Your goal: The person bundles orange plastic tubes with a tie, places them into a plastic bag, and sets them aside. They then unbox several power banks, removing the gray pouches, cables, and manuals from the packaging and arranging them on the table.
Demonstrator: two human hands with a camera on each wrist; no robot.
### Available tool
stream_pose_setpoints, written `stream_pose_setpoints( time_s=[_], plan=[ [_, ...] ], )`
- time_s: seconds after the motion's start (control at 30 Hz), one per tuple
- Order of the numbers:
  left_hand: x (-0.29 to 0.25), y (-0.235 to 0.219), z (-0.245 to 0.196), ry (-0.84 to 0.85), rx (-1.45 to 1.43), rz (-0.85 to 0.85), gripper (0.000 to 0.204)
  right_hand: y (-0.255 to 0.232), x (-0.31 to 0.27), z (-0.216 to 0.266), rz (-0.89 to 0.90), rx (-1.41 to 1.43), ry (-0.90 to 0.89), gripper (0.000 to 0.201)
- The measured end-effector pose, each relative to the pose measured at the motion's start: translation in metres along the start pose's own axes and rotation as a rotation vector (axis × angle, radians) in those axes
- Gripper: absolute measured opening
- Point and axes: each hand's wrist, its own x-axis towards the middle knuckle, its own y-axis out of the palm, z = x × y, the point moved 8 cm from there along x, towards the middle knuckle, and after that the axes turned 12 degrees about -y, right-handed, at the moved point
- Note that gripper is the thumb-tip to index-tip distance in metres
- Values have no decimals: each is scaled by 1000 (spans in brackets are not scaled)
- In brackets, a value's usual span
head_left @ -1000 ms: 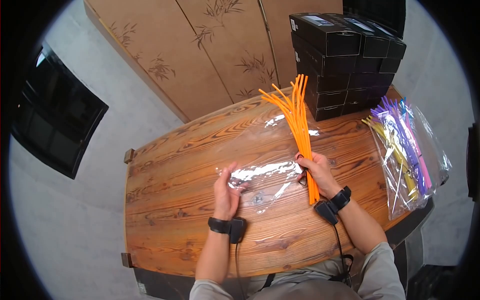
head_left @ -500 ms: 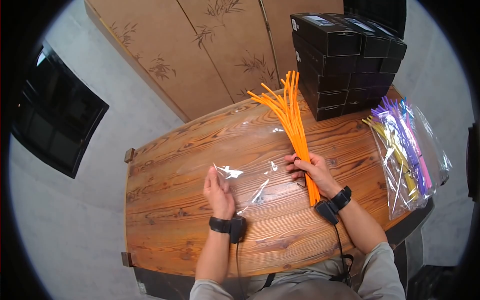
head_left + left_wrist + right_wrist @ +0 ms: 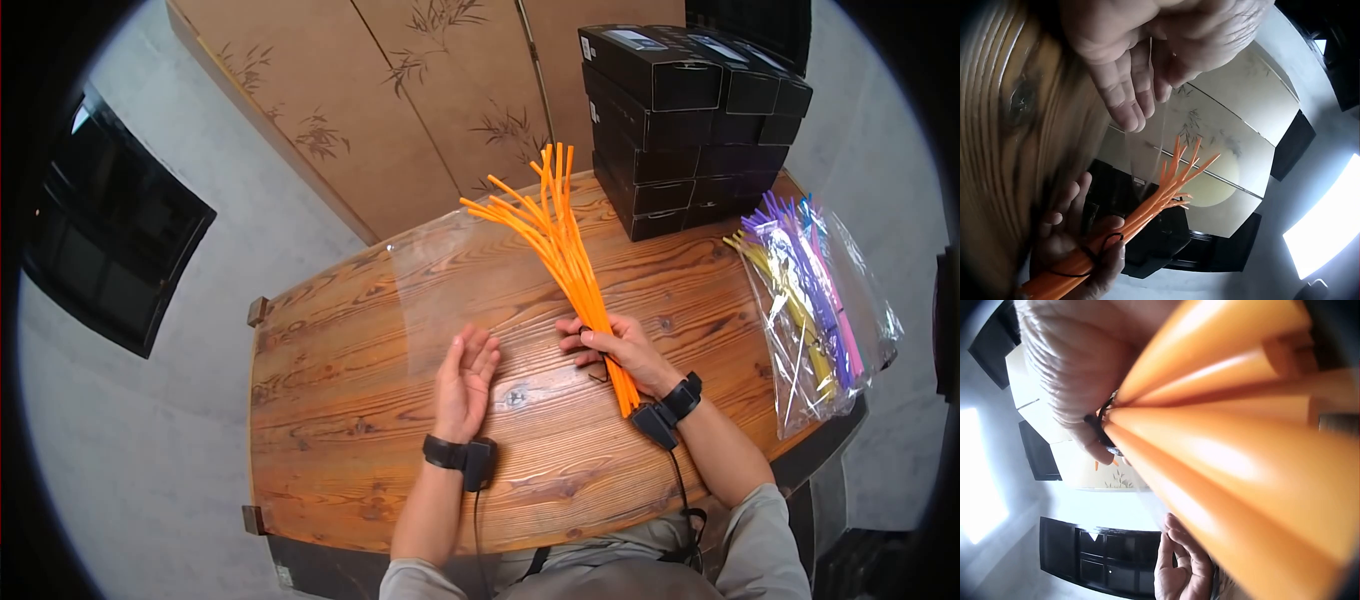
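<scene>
- Gripping a bundle of orange sticks (image 3: 572, 270), the right hand (image 3: 635, 355) has its thumb and fingers clamped round the lower part; the sticks slant up and away over the table (image 3: 380, 430), fanning out at their far ends.
- A thin black tie (image 3: 1114, 235) loops round the bundle at the right hand's fingers.
- The left hand (image 3: 465, 385) is near the bundle but apart from it, palm showing, its fingers nearly straight and close together; whether they pinch the clear film cannot be told.
- That clear plastic film (image 3: 435, 300) spreads beside the orange sticks, beyond the left hand, its outline hard to follow.
- Toward the right edge of the table lies a clear bag (image 3: 785, 400) with yellow, purple, pink and blue sticks (image 3: 815, 290) inside.
- Black boxes (image 3: 680, 130) stand stacked at the far right part of the table.
- Behind the table are tan panels (image 3: 400, 130) with leaf drawings.
</scene>
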Motion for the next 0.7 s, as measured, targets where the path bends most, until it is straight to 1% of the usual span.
stream_pose_setpoints(
  time_s=[0.07,0.23,0.27,0.3,0.4,0.43,0.53,0.7],
  plan=[
    [-2,9,4,-44,41,41,35,5,-1,2,26,-5,-7,30],
    [-6,19,16,-136,298,64,37,10,-1,5,70,22,-49,32],
    [-7,22,18,-158,336,74,37,9,-1,5,51,29,-58,32],
    [-9,27,17,-121,438,101,36,8,-1,5,32,36,-68,32],
    [-9,30,23,-166,546,166,35,1,1,1,3,0,-65,31],
    [-10,32,26,-197,568,203,34,0,1,0,-3,-22,-60,31],
    [-16,40,35,-221,616,317,34,-6,2,3,-95,-52,-70,29],
    [-29,51,40,-294,739,449,32,-20,3,-3,-190,-56,-33,28]
  ],
)
